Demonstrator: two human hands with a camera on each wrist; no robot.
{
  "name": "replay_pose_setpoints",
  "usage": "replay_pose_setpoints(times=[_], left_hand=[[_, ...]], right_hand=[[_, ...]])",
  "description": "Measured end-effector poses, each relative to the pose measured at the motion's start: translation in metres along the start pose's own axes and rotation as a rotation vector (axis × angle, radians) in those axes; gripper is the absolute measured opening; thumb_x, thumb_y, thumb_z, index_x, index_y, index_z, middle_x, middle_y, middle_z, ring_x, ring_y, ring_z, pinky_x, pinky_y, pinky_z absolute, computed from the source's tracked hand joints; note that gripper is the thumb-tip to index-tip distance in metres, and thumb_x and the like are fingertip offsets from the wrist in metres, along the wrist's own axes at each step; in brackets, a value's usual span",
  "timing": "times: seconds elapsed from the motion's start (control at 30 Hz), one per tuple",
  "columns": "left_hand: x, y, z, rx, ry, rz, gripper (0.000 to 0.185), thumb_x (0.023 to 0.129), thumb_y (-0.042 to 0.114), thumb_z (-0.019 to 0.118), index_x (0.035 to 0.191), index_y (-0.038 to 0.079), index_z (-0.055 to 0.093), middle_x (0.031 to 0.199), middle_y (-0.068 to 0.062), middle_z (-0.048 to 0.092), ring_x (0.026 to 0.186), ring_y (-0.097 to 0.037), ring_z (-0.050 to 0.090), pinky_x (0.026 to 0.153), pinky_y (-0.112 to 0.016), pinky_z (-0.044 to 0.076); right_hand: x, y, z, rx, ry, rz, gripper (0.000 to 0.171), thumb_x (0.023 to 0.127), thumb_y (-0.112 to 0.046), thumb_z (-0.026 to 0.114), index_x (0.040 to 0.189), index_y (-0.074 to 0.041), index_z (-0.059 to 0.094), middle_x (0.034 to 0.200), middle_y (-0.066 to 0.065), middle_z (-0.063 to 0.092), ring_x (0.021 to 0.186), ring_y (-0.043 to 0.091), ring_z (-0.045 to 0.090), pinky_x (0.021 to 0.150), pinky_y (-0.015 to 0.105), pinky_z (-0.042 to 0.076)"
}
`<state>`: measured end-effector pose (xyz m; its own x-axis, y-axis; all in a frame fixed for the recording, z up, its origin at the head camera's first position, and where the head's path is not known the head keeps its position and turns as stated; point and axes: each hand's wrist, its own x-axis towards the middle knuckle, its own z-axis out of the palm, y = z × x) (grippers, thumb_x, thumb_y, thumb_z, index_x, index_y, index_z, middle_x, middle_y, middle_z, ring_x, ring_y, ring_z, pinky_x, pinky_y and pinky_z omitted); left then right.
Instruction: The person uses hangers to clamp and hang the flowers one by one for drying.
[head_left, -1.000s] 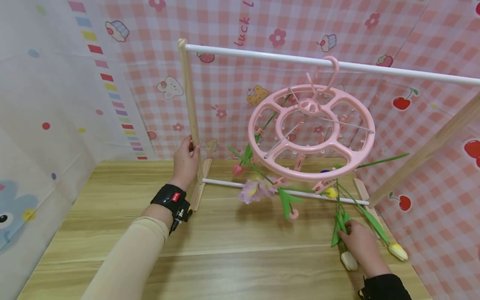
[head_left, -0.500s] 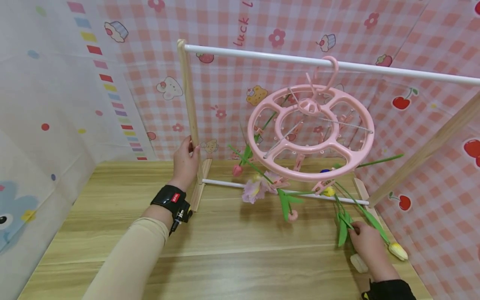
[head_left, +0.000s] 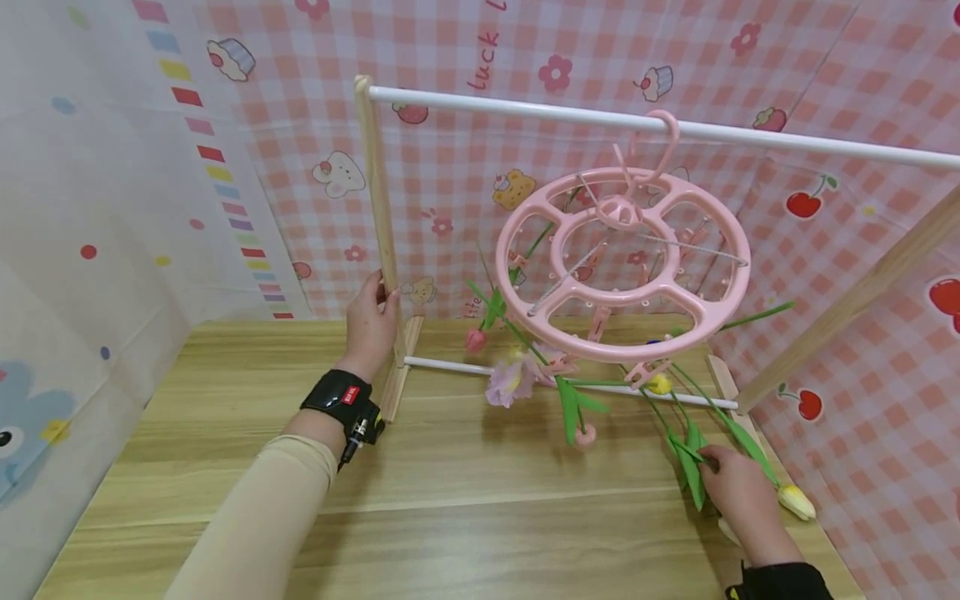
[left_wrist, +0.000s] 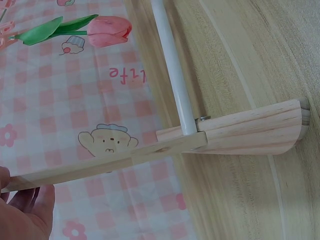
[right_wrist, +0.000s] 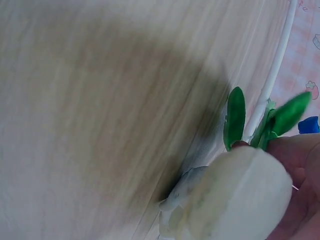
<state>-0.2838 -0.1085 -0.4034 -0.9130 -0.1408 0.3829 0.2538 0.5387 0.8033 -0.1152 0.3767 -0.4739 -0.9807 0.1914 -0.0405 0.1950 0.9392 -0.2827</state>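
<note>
My left hand (head_left: 371, 325) grips the wooden post (head_left: 381, 200) of a drying rack at its lower half. In the left wrist view, thumb and fingers lie on either side of that post. At the right, my right hand (head_left: 742, 496) pinches a white tulip by its stem near the green leaves (head_left: 692, 467). The tulip's bloom (right_wrist: 240, 195) fills the lower part of the right wrist view; in the head view it is mostly hidden beneath the hand. A pink round clip hanger (head_left: 618, 211) hangs by its hook from the rack's white top bar (head_left: 517, 112).
Clipped flowers dangle from the hanger: a purple bloom (head_left: 510, 383), a pink tulip (head_left: 475, 339) and others. A yellow-white tulip (head_left: 797, 503) lies at the right near the rack's foot. Patterned cloth (head_left: 442, 167) stands behind the wooden table (head_left: 450, 517).
My right hand has shifted slightly right with the white tulip, whose bloom has passed beneath the hand. The hanging purple flower has swung a little. My left hand stays on the post.
</note>
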Motion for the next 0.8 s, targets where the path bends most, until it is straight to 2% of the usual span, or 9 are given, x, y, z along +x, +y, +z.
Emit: replay_pose_setpoints(times=[0.2, 0.43, 0.6, 0.67, 0.8], left_hand=[[0.001, 0.001, -0.001, -0.011, -0.003, 0.007, 0.038, 0.099, 0.016, 0.05, 0.135, 0.005, 0.045, 0.114, -0.02, 0.062, 0.109, -0.03, 0.059, 0.09, -0.041, 0.054], [0.001, 0.001, 0.0, -0.015, -0.001, 0.006, 0.038, 0.098, 0.017, 0.051, 0.134, 0.006, 0.046, 0.115, -0.02, 0.062, 0.109, -0.03, 0.059, 0.091, -0.04, 0.053], [0.0, 0.001, 0.0, -0.026, -0.005, 0.0, 0.039, 0.098, 0.016, 0.05, 0.135, 0.005, 0.045, 0.115, -0.02, 0.062, 0.109, -0.03, 0.059, 0.091, -0.041, 0.053], [0.0, 0.001, -0.001, -0.03, -0.007, -0.004, 0.039, 0.099, 0.016, 0.05, 0.135, 0.005, 0.044, 0.115, -0.02, 0.062, 0.11, -0.03, 0.059, 0.091, -0.041, 0.053], [0.0, 0.0, 0.0, -0.022, -0.008, -0.008, 0.039, 0.099, 0.017, 0.05, 0.135, 0.005, 0.044, 0.115, -0.02, 0.062, 0.11, -0.03, 0.059, 0.091, -0.04, 0.053]], right_hand=[[0.003, 0.0, -0.001, -0.005, -0.068, 0.012, 0.028, 0.086, -0.014, 0.059, 0.11, -0.002, 0.066, 0.107, 0.023, 0.066, 0.091, 0.04, 0.061, 0.063, 0.047, 0.049], [0.003, -0.003, -0.006, 0.022, -0.122, 0.031, 0.034, 0.084, -0.018, 0.06, 0.112, -0.001, 0.064, 0.104, 0.019, 0.066, 0.092, 0.035, 0.062, 0.065, 0.045, 0.049], [0.005, -0.006, -0.008, 0.024, -0.165, 0.065, 0.043, 0.083, -0.028, 0.062, 0.115, 0.001, 0.062, 0.109, 0.021, 0.065, 0.098, 0.039, 0.06, 0.069, 0.047, 0.05], [0.006, -0.008, -0.006, 0.014, -0.161, 0.061, 0.046, 0.084, -0.032, 0.063, 0.115, 0.001, 0.062, 0.11, 0.022, 0.064, 0.098, 0.041, 0.059, 0.07, 0.049, 0.049], [0.008, -0.011, 0.001, -0.022, -0.097, 0.001, 0.047, 0.083, -0.036, 0.066, 0.108, 0.003, 0.064, 0.105, 0.025, 0.064, 0.094, 0.042, 0.06, 0.07, 0.052, 0.049]])
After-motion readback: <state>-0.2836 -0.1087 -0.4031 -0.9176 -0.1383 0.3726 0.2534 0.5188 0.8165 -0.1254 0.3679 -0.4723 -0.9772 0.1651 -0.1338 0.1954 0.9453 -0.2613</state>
